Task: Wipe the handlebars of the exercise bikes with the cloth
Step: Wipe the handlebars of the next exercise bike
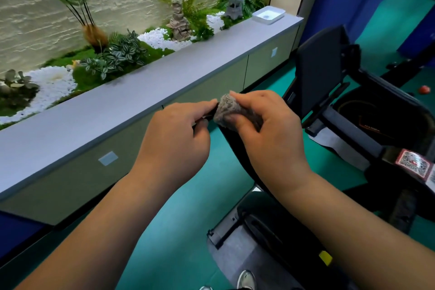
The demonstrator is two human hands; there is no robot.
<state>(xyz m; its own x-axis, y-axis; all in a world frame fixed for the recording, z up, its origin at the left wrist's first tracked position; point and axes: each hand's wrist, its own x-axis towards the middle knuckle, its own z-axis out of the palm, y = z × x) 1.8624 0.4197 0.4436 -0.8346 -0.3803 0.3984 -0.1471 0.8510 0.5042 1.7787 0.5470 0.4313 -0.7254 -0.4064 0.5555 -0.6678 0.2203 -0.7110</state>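
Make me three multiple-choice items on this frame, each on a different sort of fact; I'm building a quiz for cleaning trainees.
1. Where is the white tray?
A. on the floor
B. at the far end of the grey ledge
C. on the bike seat

2. What colour is the floor?
A. teal green
B. red
C. white

3. What is the right hand doing?
A. hanging idle
B. pressing the ledge
C. holding the cloth round the handlebar

Answers:
1 B: the white tray sits on the grey ledge at its far end.
2 A: the floor is teal green.
3 C: the right hand wraps the cloth over the handlebar, while the left hand grips its end.
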